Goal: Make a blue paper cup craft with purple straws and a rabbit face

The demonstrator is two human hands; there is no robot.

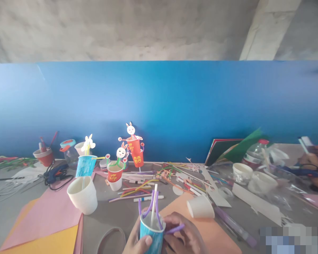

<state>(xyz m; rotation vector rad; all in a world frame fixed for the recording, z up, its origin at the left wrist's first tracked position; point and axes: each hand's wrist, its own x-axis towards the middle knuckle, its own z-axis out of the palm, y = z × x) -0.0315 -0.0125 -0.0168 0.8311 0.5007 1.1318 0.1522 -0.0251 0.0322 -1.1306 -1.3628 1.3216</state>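
A blue-painted paper cup (154,240) stands upright at the bottom middle of the head view, with a white stick (154,204) rising from inside it. Purple pipe cleaners (158,211) curve up around the stick, and one more (176,229) pokes out through the cup's right side. My left hand (137,240) wraps the cup, thumb across its front. At the right wall, my right hand (185,236) has its fingers bent around the purple pipe cleaner that sticks out; its fingertips are partly hidden.
Rabbit figures on red cups (135,148) and a blue cup figure in a white cup (82,195) stand behind. A glue gun (57,173) lies left, loose pipe cleaners and markers ahead, a tipped white cup (200,206) right. Another person's hand (314,162) shows at far right.
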